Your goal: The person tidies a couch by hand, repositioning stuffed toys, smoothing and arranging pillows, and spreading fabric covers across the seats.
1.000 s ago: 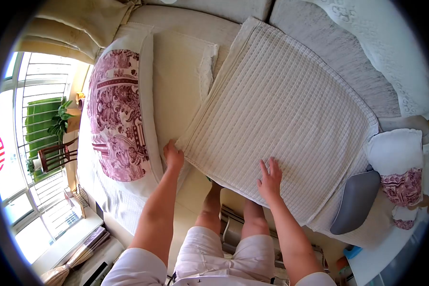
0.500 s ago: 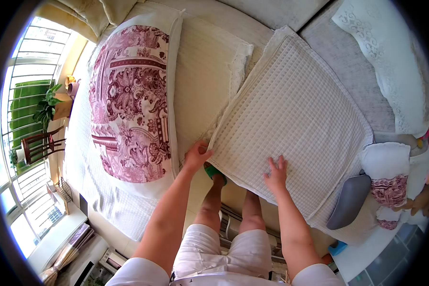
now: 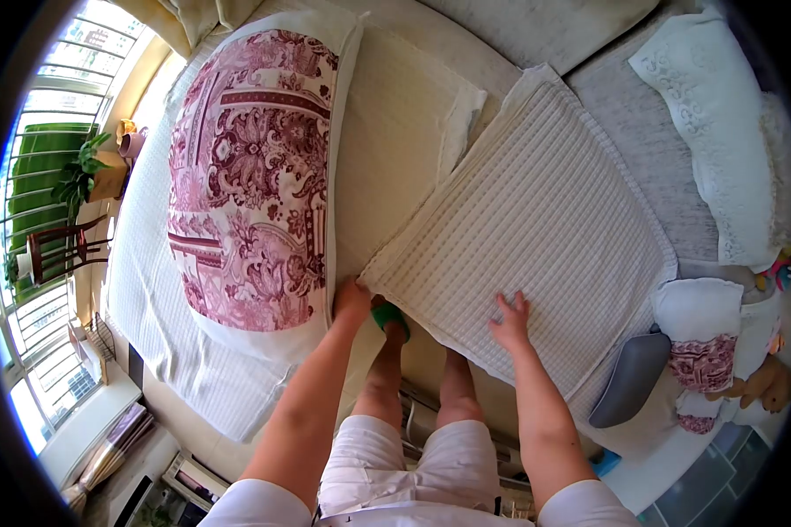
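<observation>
My left hand [image 3: 351, 301] is closed at the near left corner of a cream quilted sofa cover [image 3: 536, 211], gripping its edge; the fingertips are mostly hidden. Close beside that hand stands a large pillow [image 3: 255, 176] with a burgundy paisley panel and white borders. My right hand [image 3: 511, 321] rests on the quilted cover near its front edge, fingers spread and holding nothing. The cover lies flat over the sofa seat, a few soft creases near its left edge.
A plain cream cover [image 3: 395, 123] lies behind the corner. A grey cushion [image 3: 624, 378] sits at the right, near small white-and-burgundy pillows [image 3: 703, 356] and a brown plush toy [image 3: 769, 384]. White lace fabric [image 3: 703, 132] drapes the backrest. A barred window [image 3: 53, 202] is at left.
My left hand has drawn the cover's near corner left, toward the paisley pillow, and its fingers have closed. My right hand stays on the cover. The view has shifted slightly.
</observation>
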Available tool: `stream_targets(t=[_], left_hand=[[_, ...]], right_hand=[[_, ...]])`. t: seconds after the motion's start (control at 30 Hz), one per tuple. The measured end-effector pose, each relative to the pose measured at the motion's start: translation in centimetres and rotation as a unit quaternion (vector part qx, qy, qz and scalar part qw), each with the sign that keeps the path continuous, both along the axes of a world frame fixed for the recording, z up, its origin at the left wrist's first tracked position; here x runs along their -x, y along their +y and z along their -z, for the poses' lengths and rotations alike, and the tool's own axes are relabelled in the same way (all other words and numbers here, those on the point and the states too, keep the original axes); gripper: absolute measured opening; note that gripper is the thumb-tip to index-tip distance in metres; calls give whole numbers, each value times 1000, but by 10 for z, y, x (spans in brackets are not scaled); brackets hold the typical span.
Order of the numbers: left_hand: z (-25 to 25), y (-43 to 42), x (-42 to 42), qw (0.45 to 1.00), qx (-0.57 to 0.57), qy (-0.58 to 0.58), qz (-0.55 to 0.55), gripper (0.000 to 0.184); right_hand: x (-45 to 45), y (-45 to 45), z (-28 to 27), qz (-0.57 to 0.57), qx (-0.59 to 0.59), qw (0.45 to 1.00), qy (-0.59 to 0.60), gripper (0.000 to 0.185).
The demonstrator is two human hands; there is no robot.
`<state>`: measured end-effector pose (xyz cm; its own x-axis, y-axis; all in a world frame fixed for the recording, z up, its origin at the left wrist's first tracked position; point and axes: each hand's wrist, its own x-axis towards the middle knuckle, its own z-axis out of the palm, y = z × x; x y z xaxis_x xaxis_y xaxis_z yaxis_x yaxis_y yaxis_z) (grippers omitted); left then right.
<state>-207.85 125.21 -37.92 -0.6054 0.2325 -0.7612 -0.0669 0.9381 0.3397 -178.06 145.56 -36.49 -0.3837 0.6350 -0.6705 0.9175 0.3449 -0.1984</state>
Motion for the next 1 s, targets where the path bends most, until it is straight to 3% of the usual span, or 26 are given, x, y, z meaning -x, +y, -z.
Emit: stream_targets(t=[0.03, 0.1, 0.13, 0.2, 0.27, 0.33, 0.4, 0.53, 0.63, 0.67, 0.73, 0.77, 0.8, 0.87, 0.93, 1.0], left_hand=[[0, -3, -5, 1000, -2, 3, 0, 31], [-25, -6, -12, 966, -164, 177, 97, 46], [-43, -7, -11, 964, -166, 181, 101, 46], [-110, 4, -1, 961, -255, 81, 65, 50], [-137, -6, 18, 891, -255, 321, 198, 55], [-158, -17, 39, 876, -126, 422, 196, 73], [-168, -22, 61, 883, 22, 452, 121, 90], [-150, -35, 98, 914, 100, 390, 39, 96], [-147, -39, 118, 925, 38, 367, 92, 67], [-148, -38, 124, 924, 36, 370, 89, 67], [-148, -34, 137, 949, 49, 292, 106, 51], [-137, -38, 141, 932, 18, 347, 104, 39], [-147, -38, 143, 930, 15, 353, 102, 39], [-168, -39, 144, 964, -74, 248, 59, 37], [-179, -44, 138, 956, -114, 265, 57, 33], [-199, -36, 132, 953, -225, 195, -52, 30]], right_hand=[[0, 2, -1, 0, -2, 1000, 3, 72], [3, 4, -2, 16, 29, 999, -2, 67], [4, 5, -2, 18, 28, 999, 3, 67], [2, 7, 0, 4, 37, 999, -7, 66], [6, 10, -6, 10, 43, 999, -14, 67], [11, 12, -11, 14, 52, 998, -20, 69], [17, 10, -15, 59, 61, 996, -27, 65], [21, 3, -20, 45, 70, 997, 2, 62], [19, -14, -21, 38, 82, 995, 43, 60], [25, -22, -28, 42, 88, 994, 54, 59], [40, -35, -43, 43, 93, 992, 71, 58], [48, -41, -51, 47, 102, 989, 101, 56], [60, -47, -64, 49, 110, 984, 132, 55], [87, -54, -99, 66, 141, 972, 178, 56], [119, -61, -136, 75, 211, 940, 259, 57], [136, -76, -150, 113, 273, 886, 358, 65]])
